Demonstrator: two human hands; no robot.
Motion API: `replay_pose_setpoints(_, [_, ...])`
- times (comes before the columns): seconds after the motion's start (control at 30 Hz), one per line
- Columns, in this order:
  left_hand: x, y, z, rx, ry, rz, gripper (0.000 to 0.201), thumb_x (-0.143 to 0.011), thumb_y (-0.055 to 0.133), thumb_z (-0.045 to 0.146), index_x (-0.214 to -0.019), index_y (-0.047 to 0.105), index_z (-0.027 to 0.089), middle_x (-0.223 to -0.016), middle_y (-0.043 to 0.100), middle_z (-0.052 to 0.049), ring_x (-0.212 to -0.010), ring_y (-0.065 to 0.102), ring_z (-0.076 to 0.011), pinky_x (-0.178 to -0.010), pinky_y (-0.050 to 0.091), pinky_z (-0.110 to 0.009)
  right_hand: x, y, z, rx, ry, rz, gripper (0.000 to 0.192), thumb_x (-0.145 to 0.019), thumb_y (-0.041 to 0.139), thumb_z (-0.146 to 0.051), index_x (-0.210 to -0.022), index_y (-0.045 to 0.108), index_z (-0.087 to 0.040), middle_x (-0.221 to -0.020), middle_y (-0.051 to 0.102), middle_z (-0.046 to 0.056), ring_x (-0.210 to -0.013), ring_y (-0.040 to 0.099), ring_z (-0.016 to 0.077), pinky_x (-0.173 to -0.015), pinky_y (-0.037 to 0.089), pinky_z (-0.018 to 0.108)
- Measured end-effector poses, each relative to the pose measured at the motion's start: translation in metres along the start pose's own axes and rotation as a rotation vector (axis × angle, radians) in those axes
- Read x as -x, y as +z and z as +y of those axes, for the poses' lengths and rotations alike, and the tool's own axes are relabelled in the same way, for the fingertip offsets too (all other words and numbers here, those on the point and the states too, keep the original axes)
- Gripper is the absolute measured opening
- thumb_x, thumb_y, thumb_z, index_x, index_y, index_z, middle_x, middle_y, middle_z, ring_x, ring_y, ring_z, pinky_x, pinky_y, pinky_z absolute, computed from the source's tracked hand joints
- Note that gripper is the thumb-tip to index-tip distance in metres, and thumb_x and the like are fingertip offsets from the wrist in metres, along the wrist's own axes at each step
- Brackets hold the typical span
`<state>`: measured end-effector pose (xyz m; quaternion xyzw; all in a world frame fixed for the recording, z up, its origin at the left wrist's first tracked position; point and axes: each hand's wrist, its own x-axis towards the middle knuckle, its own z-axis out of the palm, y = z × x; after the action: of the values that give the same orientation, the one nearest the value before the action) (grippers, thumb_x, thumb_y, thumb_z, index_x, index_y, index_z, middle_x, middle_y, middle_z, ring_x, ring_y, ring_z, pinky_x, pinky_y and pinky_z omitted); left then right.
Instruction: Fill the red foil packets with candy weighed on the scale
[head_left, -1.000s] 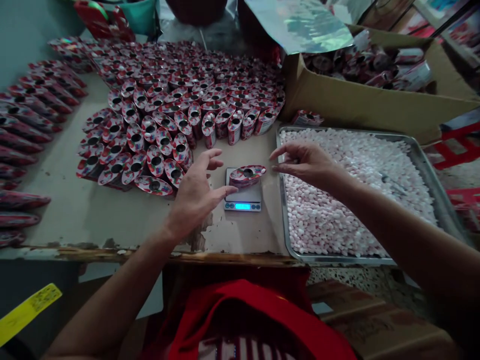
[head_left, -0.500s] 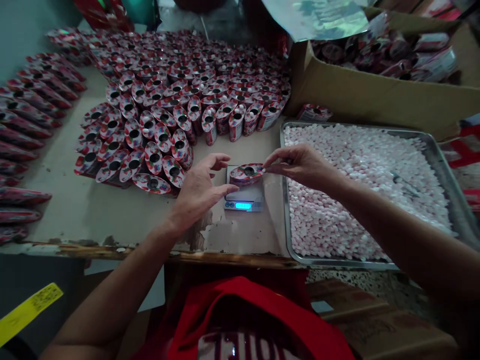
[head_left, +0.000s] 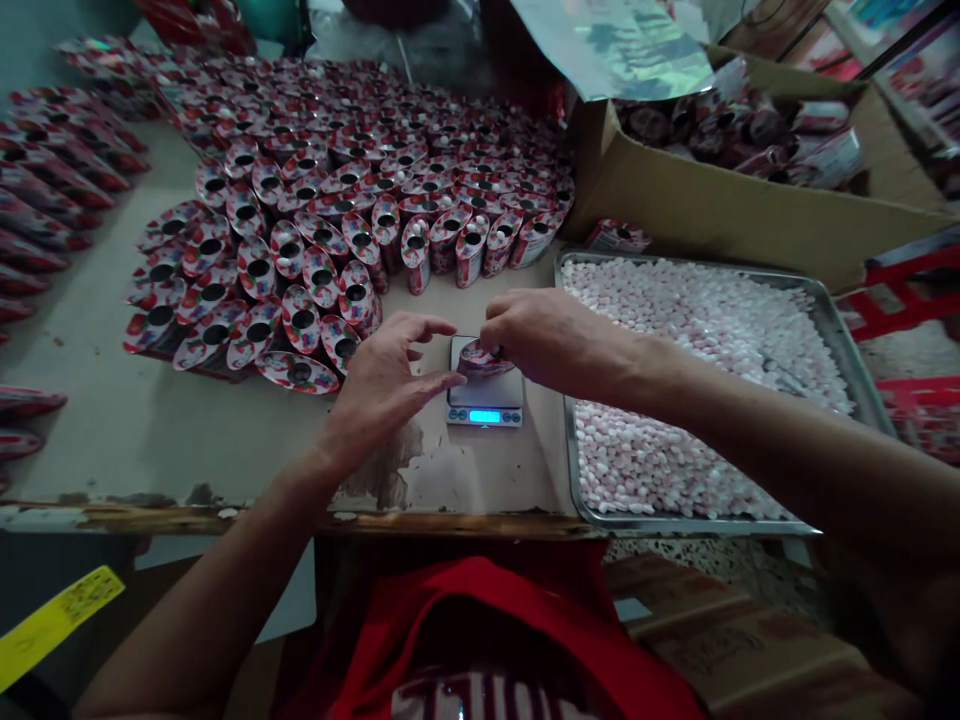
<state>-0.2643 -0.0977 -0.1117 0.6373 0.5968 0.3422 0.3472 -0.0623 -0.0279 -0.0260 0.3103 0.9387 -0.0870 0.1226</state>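
On a small digital scale [head_left: 496,392] with a lit blue display stands a red-and-white printed oval container [head_left: 474,358], its open top partly hidden. My right hand [head_left: 551,330] is over that top, fingers bent and pressed together at the opening; what they hold is hidden. To the left, my left hand [head_left: 386,375] is open, thumb and fingers spread, with the thumb tip close to the container's side. A metal tray [head_left: 568,440] full of small white candies [head_left: 675,470] lies under my right forearm.
Many similar open containers [head_left: 300,320] stand packed at the left and back, some with white candies on top. More printed packs [head_left: 45,190] lie along the left. A cardboard box [head_left: 697,195] of packs stands at the back right. The table's worn edge [head_left: 480,522] is nearest me.
My right hand has moved left from the container's right end to over its opening. A white piece seen at its fingertips is now hidden. My left hand stays spread beside the container.
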Motion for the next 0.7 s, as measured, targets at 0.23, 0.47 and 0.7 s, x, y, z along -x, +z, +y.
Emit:
replay_pose_setpoints(0.23, [0.005,-0.011,0.005,-0.015,0.049,0.011,0.041,-0.081,0.089,0.034,-0.120,0.078,0.026,-0.128,0.073,-0.007,-0.113,0.070,-0.0272,-0.102,0.061,-0.045,0.033,0.012,0.055,0.003,0.260,0.209,0.026,-0.095,0.061,-0.012,-0.103,0.085,-0.019,-0.098,0.080,0.007,-0.087,0.069,0.0214,-0.078,0.044,0.032])
replay_pose_setpoints(0.47, [0.005,-0.007,0.011,-0.042,0.067,0.030,0.036,-0.085,0.086,0.036,-0.119,0.079,0.028,-0.123,0.076,-0.006,-0.107,0.073,-0.0250,-0.100,0.061,-0.043,0.103,0.087,0.087,0.246,0.172,0.068,0.025,-0.105,0.060,-0.027,-0.122,0.071,-0.013,-0.121,0.074,0.016,-0.109,0.063,0.0319,-0.091,0.044,0.042])
replay_pose_setpoints(0.7, [0.003,0.001,0.024,-0.101,0.131,0.015,0.034,-0.089,0.084,0.042,-0.119,0.079,0.027,-0.123,0.077,-0.005,-0.115,0.072,-0.0255,-0.103,0.061,-0.041,0.122,0.079,0.093,0.276,0.192,0.041,0.021,-0.100,0.053,-0.007,-0.098,0.073,-0.014,-0.100,0.074,0.016,-0.093,0.064,0.0294,-0.080,0.042,0.039])
